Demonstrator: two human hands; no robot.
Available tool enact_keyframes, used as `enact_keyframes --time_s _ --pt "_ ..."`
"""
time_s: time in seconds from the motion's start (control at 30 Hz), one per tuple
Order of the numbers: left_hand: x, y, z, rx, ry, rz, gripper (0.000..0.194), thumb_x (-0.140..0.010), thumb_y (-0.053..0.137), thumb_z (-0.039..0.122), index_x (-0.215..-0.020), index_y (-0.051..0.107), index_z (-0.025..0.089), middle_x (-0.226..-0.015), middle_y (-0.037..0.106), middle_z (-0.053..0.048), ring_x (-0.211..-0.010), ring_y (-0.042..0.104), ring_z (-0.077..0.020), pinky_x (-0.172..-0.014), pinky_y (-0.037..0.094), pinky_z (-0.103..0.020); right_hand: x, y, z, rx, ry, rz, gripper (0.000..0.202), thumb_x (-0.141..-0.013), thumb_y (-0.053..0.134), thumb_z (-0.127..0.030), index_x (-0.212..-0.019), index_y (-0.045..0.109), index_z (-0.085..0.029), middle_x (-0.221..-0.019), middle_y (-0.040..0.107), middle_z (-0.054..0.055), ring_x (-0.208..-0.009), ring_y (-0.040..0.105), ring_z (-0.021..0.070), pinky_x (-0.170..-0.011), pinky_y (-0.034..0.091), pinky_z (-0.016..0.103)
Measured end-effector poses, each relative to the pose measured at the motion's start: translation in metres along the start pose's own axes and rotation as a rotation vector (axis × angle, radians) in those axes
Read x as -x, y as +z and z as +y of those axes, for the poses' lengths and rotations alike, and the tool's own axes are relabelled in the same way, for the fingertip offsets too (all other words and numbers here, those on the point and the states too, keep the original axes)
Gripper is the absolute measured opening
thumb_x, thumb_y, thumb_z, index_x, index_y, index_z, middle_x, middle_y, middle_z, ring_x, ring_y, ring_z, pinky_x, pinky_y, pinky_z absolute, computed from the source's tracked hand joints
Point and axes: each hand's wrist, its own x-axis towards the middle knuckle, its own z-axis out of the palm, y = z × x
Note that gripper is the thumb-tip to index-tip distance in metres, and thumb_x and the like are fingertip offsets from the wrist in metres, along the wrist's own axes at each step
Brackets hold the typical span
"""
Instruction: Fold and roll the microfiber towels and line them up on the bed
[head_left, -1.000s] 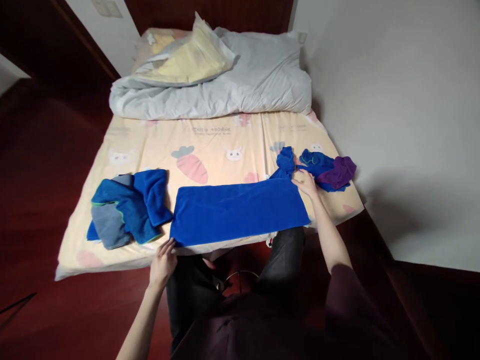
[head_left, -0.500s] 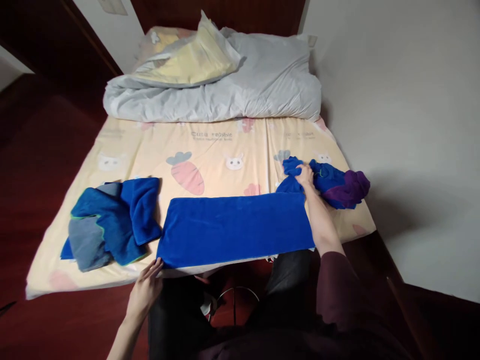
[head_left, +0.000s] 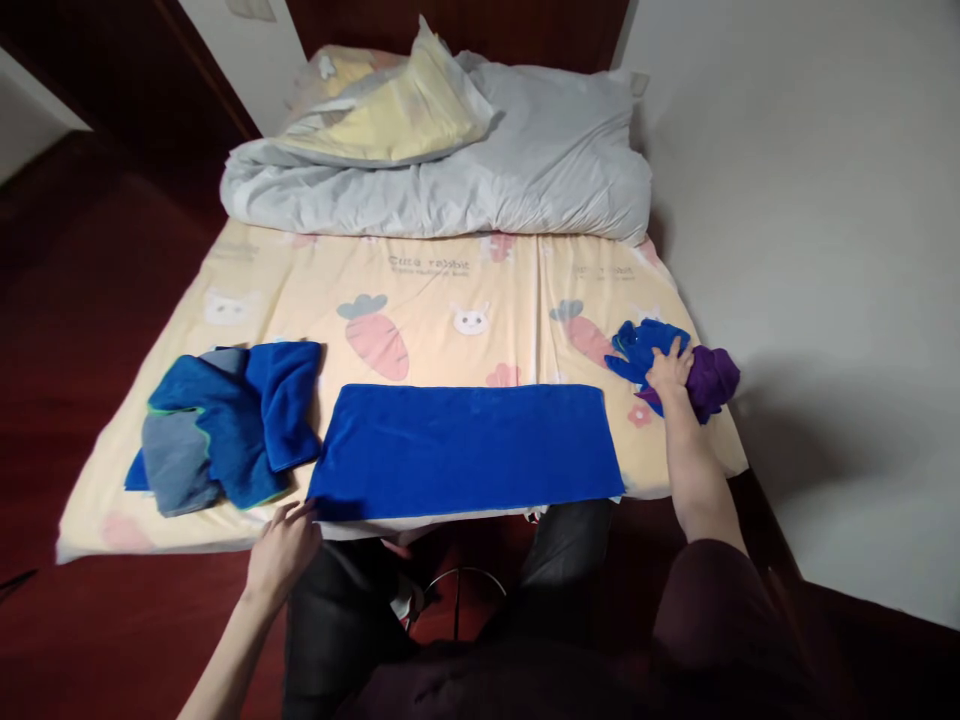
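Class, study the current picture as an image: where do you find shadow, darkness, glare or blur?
Head view: a soft shadow lies on the pale wall beside the purple cloth; head view: the red floor is dim; head view: the flat blue cloth shows no strong glare; head view: the small print under "Cute rabbit" is too blurred to read.

The flat cloth [head_left: 465,450] at the near middle is plain, vivid blue, while the heap of cloths [head_left: 244,425] on the left mixes blue, a tealer blue edged in bright green, and grey, and the bundle [head_left: 639,348] on the right pairs blue with purple. The bedsheet [head_left: 300,310] is pale peach-yellow, printed with pink carrots [head_left: 377,345] topped in grey-green, white rabbit faces [head_left: 470,319] and grey lettering [head_left: 429,263]; the far quilt [head_left: 555,150] is plain pale grey, the floor [head_left: 60,350] dark red.
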Motion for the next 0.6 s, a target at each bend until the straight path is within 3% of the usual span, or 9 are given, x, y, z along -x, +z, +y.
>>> enact_keyframes --time_s 0.03,0.1,0.17,0.23,0.3,0.4,0.5,0.6 --pt "-0.01 -0.007 0.003 -0.02 -0.003 0.006 0.035 -0.085 0.043 0.027 -0.089 0.076 0.016 -0.107 0.077 -0.02 -0.113 0.068 -0.0389 -0.098 0.057 -0.053 0.007 0.002 -0.011 -0.006 -0.078 0.057 0.051 -0.091 0.064 -0.018 -0.142 0.062 -0.014 -0.171 0.027 0.02 -0.153 0.027 0.0433 -0.119 0.031 0.063" --pt "-0.04 -0.021 0.009 -0.005 -0.009 0.049 0.038 -0.089 0.041 0.029 -0.096 0.076 0.015 -0.101 0.076 -0.02 -0.105 0.068 -0.0376 -0.098 0.056 -0.052 0.02 0.007 -0.035 -0.073 -0.298 0.072 0.047 -0.092 0.06 -0.018 -0.139 0.064 -0.014 -0.166 0.039 0.018 -0.152 0.032 0.038 -0.123 0.029 0.057" --pt "-0.081 -0.032 0.014 0.075 -0.009 0.123 0.046 -0.093 0.037 0.03 -0.113 0.075 0.013 -0.111 0.075 -0.02 -0.108 0.067 -0.0356 -0.101 0.055 -0.049 0.031 0.016 -0.057 -0.178 -0.5 -0.083 0.043 -0.093 0.055 -0.013 -0.133 0.069 -0.017 -0.153 0.057 0.015 -0.143 0.047 0.0307 -0.123 0.035 0.047" --pt "-0.128 -0.038 0.015 0.168 -0.01 0.148 0.048 -0.095 0.036 0.03 -0.125 0.071 0.014 -0.121 0.073 -0.017 -0.116 0.065 -0.0325 -0.108 0.051 -0.046 0.042 0.03 -0.072 -0.241 -0.58 -0.275 0.041 -0.092 0.055 -0.011 -0.128 0.073 -0.02 -0.139 0.069 0.012 -0.133 0.058 0.0265 -0.119 0.041 0.041" --pt "-0.176 -0.039 0.013 0.242 -0.027 0.144 0.049 -0.096 0.035 0.028 -0.129 0.068 0.013 -0.133 0.07 -0.017 -0.124 0.063 -0.0299 -0.115 0.045 -0.045 0.048 0.047 -0.079 -0.268 -0.536 -0.379 0.037 -0.09 0.061 -0.013 -0.124 0.074 -0.019 -0.134 0.072 0.011 -0.129 0.062 0.0257 -0.116 0.045 0.04" --pt "-0.234 -0.033 0.006 0.293 -0.041 0.062 0.05 -0.094 0.038 0.025 -0.13 0.066 0.005 -0.14 0.066 -0.021 -0.131 0.058 -0.0282 -0.121 0.039 -0.045 0.05 0.066 -0.079 -0.344 -0.426 -0.414 0.036 -0.086 0.068 -0.017 -0.121 0.073 -0.015 -0.131 0.073 0.015 -0.123 0.068 0.0255 -0.109 0.052 0.038" --pt "-0.267 -0.026 -0.003 0.296 -0.006 -0.019 0.048 -0.091 0.042 0.025 -0.128 0.069 0.012 -0.134 0.07 -0.017 -0.128 0.06 -0.0264 -0.119 0.039 -0.045 0.043 0.071 -0.073 -0.393 -0.349 -0.424 0.03 -0.083 0.075 -0.025 -0.112 0.075 -0.017 -0.118 0.077 0.014 -0.112 0.072 0.0262 -0.1 0.056 0.037" --pt "-0.281 -0.021 -0.014 0.265 0.023 -0.064 0.043 -0.087 0.048 0.03 -0.12 0.074 0.021 -0.119 0.074 -0.013 -0.115 0.063 -0.0268 -0.113 0.045 -0.044 0.035 0.068 -0.066 -0.445 -0.313 -0.522 0.028 -0.079 0.082 -0.043 -0.091 0.075 -0.02 -0.099 0.079 0.009 -0.1 0.075 0.0274 -0.091 0.059 0.036"
